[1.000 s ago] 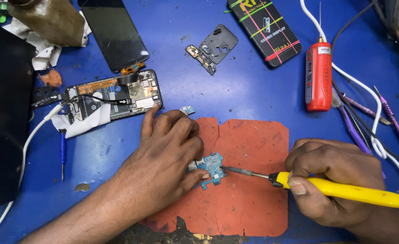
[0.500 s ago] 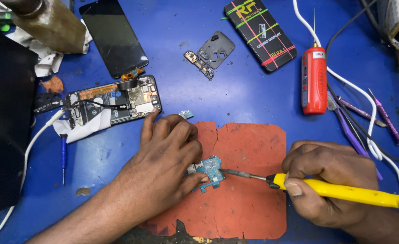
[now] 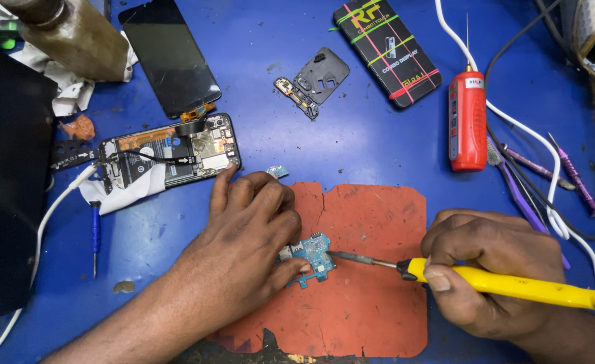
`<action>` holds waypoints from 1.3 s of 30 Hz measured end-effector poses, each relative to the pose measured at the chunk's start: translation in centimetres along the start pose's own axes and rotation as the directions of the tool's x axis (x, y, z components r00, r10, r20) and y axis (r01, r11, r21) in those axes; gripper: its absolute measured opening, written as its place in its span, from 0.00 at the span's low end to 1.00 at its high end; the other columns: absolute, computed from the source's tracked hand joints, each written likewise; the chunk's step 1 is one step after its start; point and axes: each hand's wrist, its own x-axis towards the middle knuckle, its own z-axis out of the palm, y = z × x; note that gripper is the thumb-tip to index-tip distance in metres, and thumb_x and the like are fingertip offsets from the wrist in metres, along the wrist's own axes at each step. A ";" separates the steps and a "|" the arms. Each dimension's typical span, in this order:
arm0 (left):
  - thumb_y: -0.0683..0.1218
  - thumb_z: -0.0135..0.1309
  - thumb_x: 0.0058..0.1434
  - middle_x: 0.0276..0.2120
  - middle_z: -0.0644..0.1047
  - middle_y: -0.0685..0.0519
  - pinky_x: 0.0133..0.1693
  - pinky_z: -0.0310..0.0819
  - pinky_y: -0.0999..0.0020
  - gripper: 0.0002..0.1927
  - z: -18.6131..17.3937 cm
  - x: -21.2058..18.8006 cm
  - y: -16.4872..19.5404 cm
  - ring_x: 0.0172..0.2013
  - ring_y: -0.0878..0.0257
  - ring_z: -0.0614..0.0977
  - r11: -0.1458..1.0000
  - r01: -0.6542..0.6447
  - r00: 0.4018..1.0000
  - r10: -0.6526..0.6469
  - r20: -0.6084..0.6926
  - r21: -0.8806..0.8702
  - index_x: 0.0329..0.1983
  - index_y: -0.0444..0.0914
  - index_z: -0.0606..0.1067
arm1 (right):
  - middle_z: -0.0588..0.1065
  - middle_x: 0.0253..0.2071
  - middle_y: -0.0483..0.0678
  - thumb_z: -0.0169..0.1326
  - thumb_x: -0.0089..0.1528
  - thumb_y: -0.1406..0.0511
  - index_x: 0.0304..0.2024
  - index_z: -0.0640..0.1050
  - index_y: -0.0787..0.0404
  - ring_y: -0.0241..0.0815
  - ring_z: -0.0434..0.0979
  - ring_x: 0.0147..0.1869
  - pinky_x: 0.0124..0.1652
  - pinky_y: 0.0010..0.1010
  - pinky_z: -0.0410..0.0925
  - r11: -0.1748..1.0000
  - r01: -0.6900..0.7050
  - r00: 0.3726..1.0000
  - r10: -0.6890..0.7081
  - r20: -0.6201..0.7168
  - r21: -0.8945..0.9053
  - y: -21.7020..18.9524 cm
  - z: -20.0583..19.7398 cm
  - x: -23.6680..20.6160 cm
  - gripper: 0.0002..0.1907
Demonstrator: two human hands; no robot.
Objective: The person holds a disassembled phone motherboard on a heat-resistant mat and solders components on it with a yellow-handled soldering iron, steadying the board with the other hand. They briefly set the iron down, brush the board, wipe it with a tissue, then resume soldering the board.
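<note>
Left hand [image 3: 243, 236] stayed pressed on small blue circuit board [image 3: 314, 256] on the orange mat [image 3: 371, 269], fingers curled pinning it, right hand [image 3: 493, 269] fingers closed around yellow soldering iron [image 3: 513, 286], tip still at board's edge, little changed, soldering seemingly ongoing.

A black phone screen [image 3: 170, 57] lay flat near the top left of the blue table. A flat black box [image 3: 386, 42] with yellow, green and red stripes lay near the top middle. A red tool [image 3: 468, 121] had a small white label [image 3: 474, 83].
</note>
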 end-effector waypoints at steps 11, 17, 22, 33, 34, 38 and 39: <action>0.57 0.66 0.48 0.47 0.69 0.45 0.62 0.45 0.31 0.21 -0.1 0.1 0.1 0.60 0.43 0.64 1.000 0.010 1.000 -0.010 0.014 0.006 0.36 0.37 0.76 | 0.77 0.26 0.47 0.56 0.61 0.70 0.34 0.72 0.63 0.37 0.77 0.29 0.28 0.25 0.71 1.000 0.009 1.000 -0.009 -0.003 0.003 0.1 0.1 0.2 0.05; 0.57 0.66 0.48 0.46 0.69 0.45 0.62 0.45 0.31 0.21 -0.1 0.1 0.1 0.59 0.43 0.64 1.000 0.006 1.000 -0.006 0.009 0.009 0.35 0.37 0.76 | 0.77 0.26 0.47 0.56 0.62 0.70 0.34 0.72 0.64 0.37 0.77 0.29 0.28 0.25 0.71 1.000 0.029 1.000 -0.029 -0.005 0.000 0.2 0.2 0.1 0.05; 0.57 0.65 0.49 0.46 0.69 0.45 0.62 0.45 0.31 0.22 -0.1 0.1 0.1 0.59 0.43 0.64 1.000 0.002 1.000 -0.002 0.007 0.010 0.35 0.37 0.76 | 0.77 0.27 0.48 0.56 0.62 0.70 0.34 0.72 0.63 0.38 0.77 0.30 0.28 0.25 0.71 1.000 0.025 1.000 -0.025 -0.003 -0.005 0.2 0.2 0.1 0.05; 0.57 0.65 0.49 0.50 0.68 0.44 0.61 0.44 0.31 0.22 -0.2 0.1 0.1 0.63 0.41 0.63 1.000 0.018 0.999 -0.018 0.031 0.000 0.36 0.37 0.77 | 0.77 0.27 0.47 0.56 0.62 0.70 0.34 0.72 0.63 0.37 0.77 0.30 0.29 0.25 0.71 1.000 0.011 1.000 -0.011 0.007 -0.001 -0.1 0.1 0.2 0.05; 0.57 0.65 0.49 0.49 0.68 0.44 0.61 0.44 0.31 0.22 -0.2 0.1 0.1 0.62 0.41 0.63 1.000 0.016 1.000 -0.016 0.027 -0.001 0.36 0.37 0.77 | 0.77 0.27 0.47 0.56 0.62 0.70 0.34 0.72 0.63 0.38 0.77 0.30 0.29 0.25 0.71 1.000 0.008 1.000 -0.008 0.007 -0.008 -0.1 0.0 0.2 0.05; 0.57 0.65 0.48 0.49 0.69 0.45 0.61 0.44 0.31 0.21 -0.2 0.2 0.1 0.63 0.42 0.63 1.000 0.022 0.999 -0.022 0.032 -0.010 0.35 0.37 0.77 | 0.77 0.26 0.47 0.56 0.62 0.70 0.34 0.72 0.63 0.38 0.77 0.30 0.29 0.26 0.72 1.000 0.005 1.000 -0.005 -0.006 -0.005 -0.1 0.1 0.2 0.05; 0.57 0.65 0.48 0.50 0.69 0.45 0.61 0.44 0.31 0.21 -0.2 0.2 0.1 0.63 0.42 0.63 1.000 0.027 0.999 -0.027 0.038 -0.014 0.35 0.37 0.77 | 0.77 0.26 0.47 0.56 0.62 0.70 0.34 0.72 0.63 0.38 0.77 0.30 0.29 0.26 0.72 1.000 0.007 1.000 -0.007 -0.013 0.004 -0.1 0.2 0.2 0.05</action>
